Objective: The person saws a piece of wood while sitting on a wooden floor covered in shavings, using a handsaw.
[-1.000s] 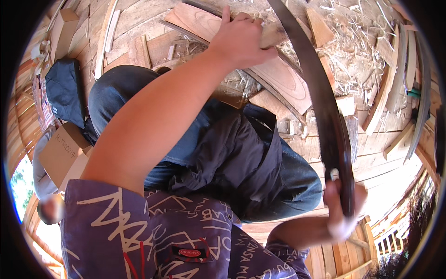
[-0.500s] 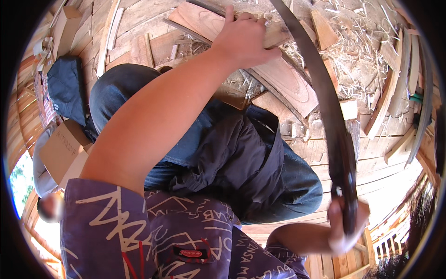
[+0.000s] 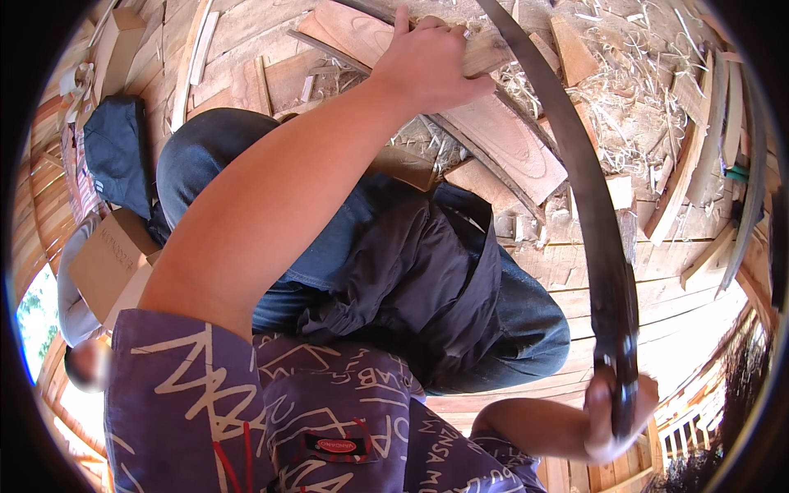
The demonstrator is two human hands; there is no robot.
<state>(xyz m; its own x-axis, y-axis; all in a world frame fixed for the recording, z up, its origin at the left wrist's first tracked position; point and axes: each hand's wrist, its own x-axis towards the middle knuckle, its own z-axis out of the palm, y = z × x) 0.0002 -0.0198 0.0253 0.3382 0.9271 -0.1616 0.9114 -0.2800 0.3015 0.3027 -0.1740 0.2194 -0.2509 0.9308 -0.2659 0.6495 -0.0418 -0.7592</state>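
Observation:
My right hand [image 3: 615,415], at the lower right, is wrapped around the dark handle of a long machete [image 3: 585,168]. Its broad, slightly curved blade rises across the right side to the top edge. Ahead of my knees, my left hand [image 3: 434,66] grips a pale wooden block [image 3: 486,54], whose end shows between thumb and fingers; the rest is hidden under the palm. Beneath that hand lies a reddish plank [image 3: 518,148] with dark edges, running diagonally. The blade passes to the right of the block and appears apart from it.
Shavings [image 3: 649,107] and offcuts [image 3: 573,53] litter the wooden floor. Long curved strips [image 3: 686,156] lie at the right. At the left are cardboard boxes [image 3: 111,263], a dark bag [image 3: 119,152] and another person [image 3: 78,316]. A black cloth [image 3: 403,279] covers my lap.
My right hand and the machete have moved slightly down and to the right. My left hand has shifted a little left and up, with more of the block's end showing.

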